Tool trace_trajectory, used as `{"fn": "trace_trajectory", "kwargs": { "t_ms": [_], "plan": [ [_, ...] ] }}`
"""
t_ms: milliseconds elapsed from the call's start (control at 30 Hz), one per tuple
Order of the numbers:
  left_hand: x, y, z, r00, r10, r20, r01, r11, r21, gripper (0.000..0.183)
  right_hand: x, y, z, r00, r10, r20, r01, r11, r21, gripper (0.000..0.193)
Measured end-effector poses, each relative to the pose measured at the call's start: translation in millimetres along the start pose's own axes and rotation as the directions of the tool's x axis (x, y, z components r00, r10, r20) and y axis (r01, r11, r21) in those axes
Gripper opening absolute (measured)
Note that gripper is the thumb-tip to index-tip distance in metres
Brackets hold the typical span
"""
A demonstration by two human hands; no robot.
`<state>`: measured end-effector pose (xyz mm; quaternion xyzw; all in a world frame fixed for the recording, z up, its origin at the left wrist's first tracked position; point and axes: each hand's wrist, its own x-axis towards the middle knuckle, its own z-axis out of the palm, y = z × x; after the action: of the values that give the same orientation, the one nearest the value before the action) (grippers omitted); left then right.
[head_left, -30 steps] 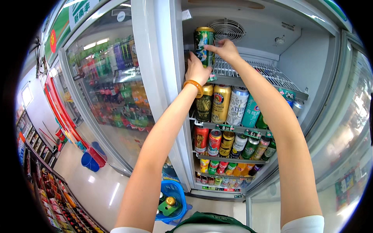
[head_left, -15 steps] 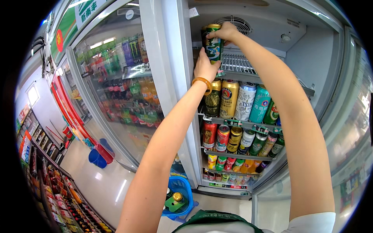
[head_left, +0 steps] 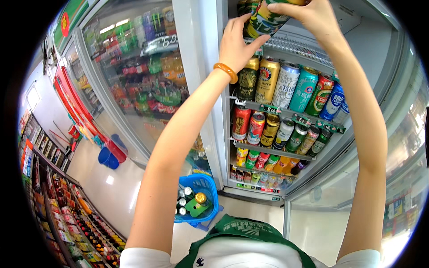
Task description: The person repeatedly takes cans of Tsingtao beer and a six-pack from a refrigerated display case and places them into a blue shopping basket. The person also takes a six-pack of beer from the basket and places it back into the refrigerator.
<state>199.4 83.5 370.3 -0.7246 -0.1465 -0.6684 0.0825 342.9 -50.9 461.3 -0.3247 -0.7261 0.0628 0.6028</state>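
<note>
At the top of the open fridge, I hold a tall dark-green patterned can [head_left: 267, 20], tilted with its upper end to the right. My right hand [head_left: 315, 20] grips that upper end, its thumb across the side. My left hand [head_left: 236, 42], below an amber bangle [head_left: 226, 72], closes round the lower end with thumb and fingers. Another dark can [head_left: 243, 7] stands just behind my left fingers, partly cut off by the picture's edge. Under both hands runs a white wire shelf [head_left: 299, 48].
Tall cans [head_left: 287, 85] line the shelf below, with smaller cans [head_left: 257, 128] and bottles lower down. A blue basket [head_left: 213, 187] holding cans stands on the floor. Glass doors flank me: the left door [head_left: 134, 67] and the swung-out right door [head_left: 339, 196]. Snack shelves [head_left: 67, 210] stand at far left.
The can has gone from upright to tilted right, and my right hand has moved right with its upper end. My view has shifted, showing more of the shelves and basket.
</note>
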Motion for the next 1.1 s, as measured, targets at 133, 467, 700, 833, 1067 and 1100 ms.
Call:
{"fn": "trace_trajectory", "kwargs": {
  "t_ms": [133,467,700,833,1067,1100],
  "plan": [
    [-42,28,-53,0.993,-0.093,0.076,0.104,0.983,-0.148,0.08,-33,-37,9,0.98,0.137,0.144,-0.144,0.989,0.042,0.055],
    [-308,66,-240,0.624,-0.719,0.306,0.741,0.669,0.06,0.096,-174,53,195,0.76,0.191,0.622,-0.226,0.974,-0.023,0.077],
    [-487,79,-354,0.276,-0.893,0.355,0.763,0.428,0.483,0.092,-322,88,368,0.48,0.271,0.834,-0.305,0.943,-0.131,0.077],
    [-578,84,-387,0.082,-0.961,0.266,0.83,0.213,0.515,0.088,-407,120,449,0.403,0.251,0.88,-0.294,0.946,-0.136,0.082],
    [-743,77,-416,-0.091,-0.989,0.12,0.954,-0.052,0.297,0.072,-536,166,531,0.327,0.133,0.936,-0.057,0.991,-0.121,0.081],
    [-758,78,-416,-0.111,-0.986,0.122,0.966,-0.078,0.246,0.069,-550,172,534,0.318,0.117,0.941,-0.032,0.993,-0.113,0.081]
  ]
}}
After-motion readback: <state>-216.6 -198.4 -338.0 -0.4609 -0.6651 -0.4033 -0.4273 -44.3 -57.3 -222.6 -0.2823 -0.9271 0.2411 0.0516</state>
